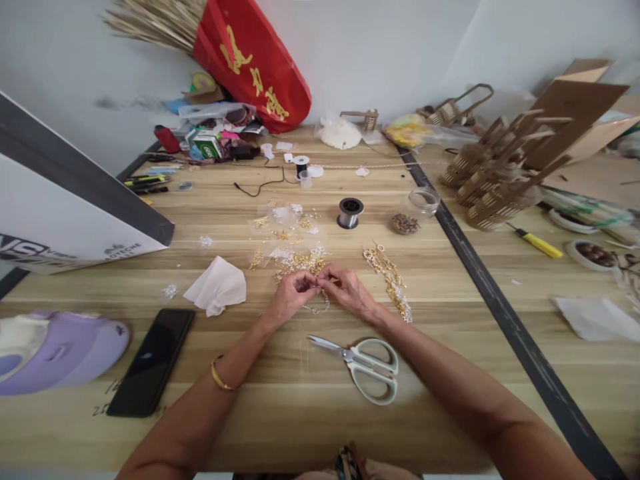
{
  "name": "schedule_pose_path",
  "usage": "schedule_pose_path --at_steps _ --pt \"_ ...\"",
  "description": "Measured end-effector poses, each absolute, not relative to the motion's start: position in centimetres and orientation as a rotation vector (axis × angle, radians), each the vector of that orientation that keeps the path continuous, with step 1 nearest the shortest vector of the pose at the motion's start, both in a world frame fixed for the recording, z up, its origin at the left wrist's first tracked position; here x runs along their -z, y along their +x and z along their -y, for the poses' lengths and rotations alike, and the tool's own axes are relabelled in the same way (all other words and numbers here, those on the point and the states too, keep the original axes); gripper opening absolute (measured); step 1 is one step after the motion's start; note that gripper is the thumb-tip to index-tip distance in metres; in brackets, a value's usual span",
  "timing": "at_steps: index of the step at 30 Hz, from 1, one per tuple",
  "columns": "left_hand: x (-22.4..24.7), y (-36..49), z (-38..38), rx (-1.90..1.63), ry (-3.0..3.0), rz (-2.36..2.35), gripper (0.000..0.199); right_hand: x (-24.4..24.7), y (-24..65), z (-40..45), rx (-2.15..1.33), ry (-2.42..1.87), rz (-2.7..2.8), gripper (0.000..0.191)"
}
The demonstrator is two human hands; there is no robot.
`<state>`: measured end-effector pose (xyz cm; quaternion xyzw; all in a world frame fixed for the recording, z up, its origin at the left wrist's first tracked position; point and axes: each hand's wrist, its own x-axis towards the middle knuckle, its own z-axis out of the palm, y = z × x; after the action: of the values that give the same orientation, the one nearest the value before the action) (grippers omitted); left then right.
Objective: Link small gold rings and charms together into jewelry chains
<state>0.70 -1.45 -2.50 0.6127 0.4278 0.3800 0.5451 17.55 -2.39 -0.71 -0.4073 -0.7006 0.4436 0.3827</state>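
Observation:
My left hand (293,297) and my right hand (346,289) meet over the middle of the table, fingertips pinched close together. Between them they hold a thin silver-coloured chain (316,309), which hangs in a small loop below the fingers. The exact spot they pinch is too small to make out. Just beyond the fingers lies a heap of gold and silver beads (300,263). Right of my right hand, a bundle of gold and silver chains (391,279) rests on the wood. Scissors with pale handles (362,367) lie open-bladed or nearly shut below my hands.
A spool of wire (350,213) and a jar on its side (423,201) with coloured beads stand farther back. At left are a white tissue (218,287), a black phone (152,363) and a large box (75,200). Small woven baskets (495,180) stand at right.

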Motion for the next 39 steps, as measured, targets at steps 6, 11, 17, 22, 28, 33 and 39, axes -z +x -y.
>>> schedule_pose_path --at_steps 6,11,17,22,28,33,39 --pt "0.7 1.0 1.7 -0.865 1.344 -0.984 0.025 0.9 17.6 2.4 -1.171 -1.069 1.702 0.022" --pt "0.1 0.6 1.6 -0.840 1.374 -1.021 0.023 0.7 17.5 2.5 -1.269 -1.067 1.619 0.025" --pt "1.7 0.4 1.4 -0.838 1.364 -0.941 0.017 0.5 17.1 2.7 -1.380 -1.057 1.531 0.027" --pt "1.6 0.3 1.4 -0.888 1.324 -0.951 0.015 0.4 17.1 2.8 -1.373 -1.045 1.452 0.032" --pt "1.0 0.3 1.5 -0.924 1.220 -0.975 0.017 0.7 18.1 2.6 -1.028 -1.127 1.448 0.039" --pt "1.1 0.2 1.4 -0.958 1.180 -0.975 0.017 0.8 18.0 2.9 -0.873 -1.141 1.587 0.013" --pt "0.7 0.3 1.7 -0.948 1.215 -0.937 0.017 1.3 16.9 3.6 -1.208 -1.052 1.689 0.031"
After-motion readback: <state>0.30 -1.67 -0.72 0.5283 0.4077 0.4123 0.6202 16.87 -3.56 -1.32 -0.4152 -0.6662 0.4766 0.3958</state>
